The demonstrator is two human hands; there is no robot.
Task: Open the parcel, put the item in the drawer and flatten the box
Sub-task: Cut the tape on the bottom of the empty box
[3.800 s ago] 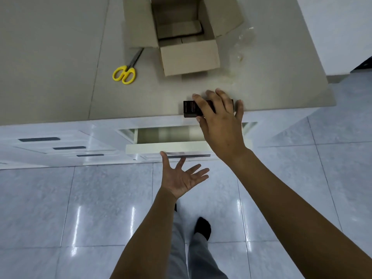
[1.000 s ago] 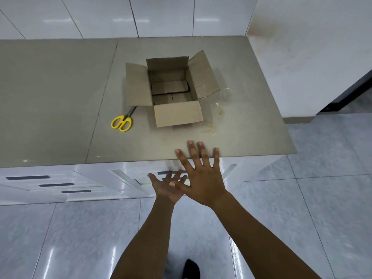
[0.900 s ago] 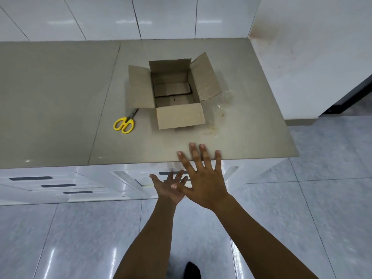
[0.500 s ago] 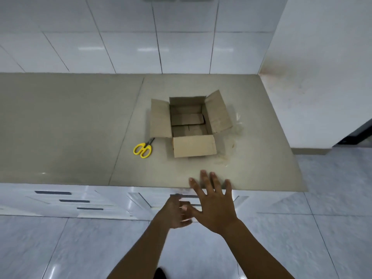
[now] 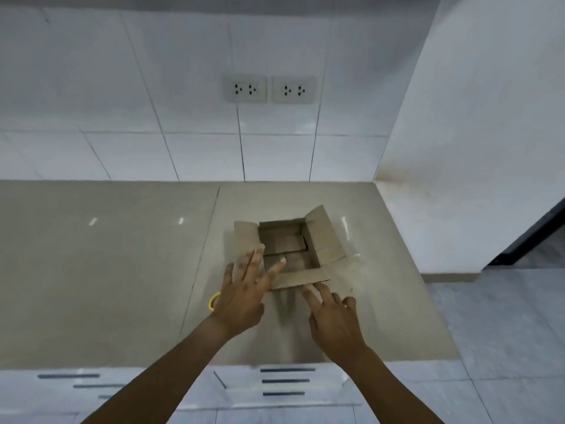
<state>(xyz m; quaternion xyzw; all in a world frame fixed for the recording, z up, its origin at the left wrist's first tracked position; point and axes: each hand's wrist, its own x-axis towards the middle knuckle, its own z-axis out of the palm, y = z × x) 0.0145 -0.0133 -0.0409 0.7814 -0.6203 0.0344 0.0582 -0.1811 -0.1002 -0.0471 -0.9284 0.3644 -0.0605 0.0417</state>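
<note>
The brown cardboard box stands on the beige countertop with all flaps spread open and nothing visible inside but its bottom flaps. My left hand is open, its fingers over the box's left flap and near corner. My right hand is open, fingertips just short of the near flap. Below the counter's front edge the drawer fronts sit flush, shut. The dark item is out of sight.
Yellow scissors lie on the counter left of the box, mostly hidden behind my left hand. A white tiled wall with two sockets rises behind. A white wall bounds the counter on the right. Grey floor tiles lie beyond.
The drawer, open 3.8 s ago with the dark item at its edge, is shut now. Both hands rose from the drawer front to the box, and my view tilted upward.
</note>
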